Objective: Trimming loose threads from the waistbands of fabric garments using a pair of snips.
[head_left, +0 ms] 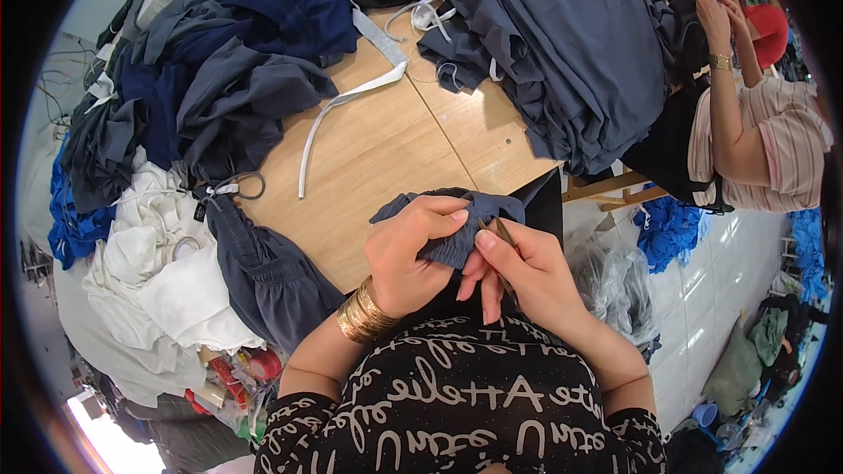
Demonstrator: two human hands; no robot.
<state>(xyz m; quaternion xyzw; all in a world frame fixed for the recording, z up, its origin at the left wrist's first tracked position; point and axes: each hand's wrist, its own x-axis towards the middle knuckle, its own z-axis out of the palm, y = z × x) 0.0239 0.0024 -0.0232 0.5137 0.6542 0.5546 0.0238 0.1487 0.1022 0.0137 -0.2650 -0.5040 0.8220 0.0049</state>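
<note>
My left hand [408, 254] is closed on a dark grey-blue garment [457, 241], thumb on top, with the cloth bunched just beyond my body. In my right hand [527, 272] is a pair of small brownish metal thread snips [503, 235], pinched between thumb and fingers. Their tips point up at the cloth's right side, close to my left thumb. Part of the snips is hidden in my palm. Whether the blades touch a thread cannot be made out.
Dark garments [255, 61] heap at the table's [369, 158] far left, white cloth [184, 272] nearer. A large grey fabric pile [562, 53] stands far right. A white strip [351, 92] lies between. Another person [755, 136] works at right; clear plastic bags [615, 285] sit on the floor.
</note>
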